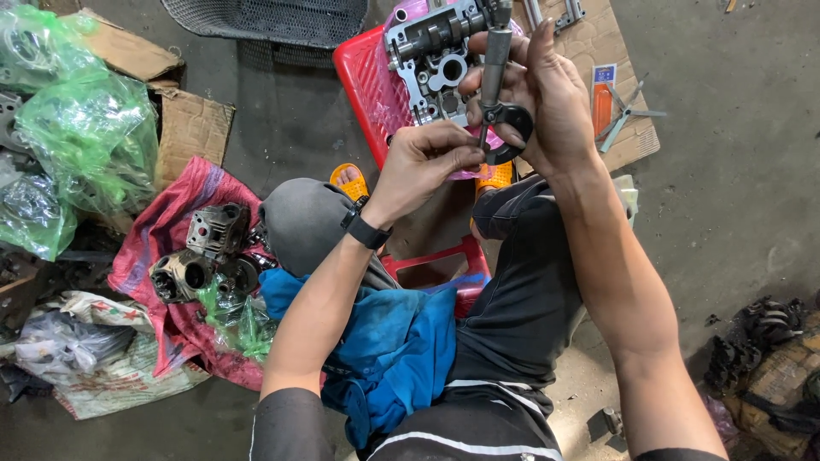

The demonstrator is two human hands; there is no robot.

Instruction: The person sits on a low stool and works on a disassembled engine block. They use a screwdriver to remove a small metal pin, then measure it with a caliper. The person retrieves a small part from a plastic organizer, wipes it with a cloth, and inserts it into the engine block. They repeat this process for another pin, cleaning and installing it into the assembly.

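A micrometer (498,85) is held up in front of the chest, above the knees, its long axis running nearly upright and its dark curved frame at the lower end. It is gripped by the right hand (534,90), whose fingers are wrapped around the barrel and over the frame. The left hand (424,162) is brought in from the lower left, its fingertips pinched narrow just beside the frame; something thin seems to be held there, but what it is cannot be told. The right hand is the nearer to the tool, being closed upon it, while the left meets it at the frame's opening.

Directly behind the hands a grey metal engine part (431,51) is seen lying on a red plastic stool (363,77). A blue cloth (393,350) is draped over the lap. To the left, on the floor (726,196), two dark engine pieces (205,252) are laid on a red sack, with green plastic bags (85,128) beyond. To the right, a small bladed tool (628,115) rests on cardboard (623,141). Nothing is placed between the hands and the tool.
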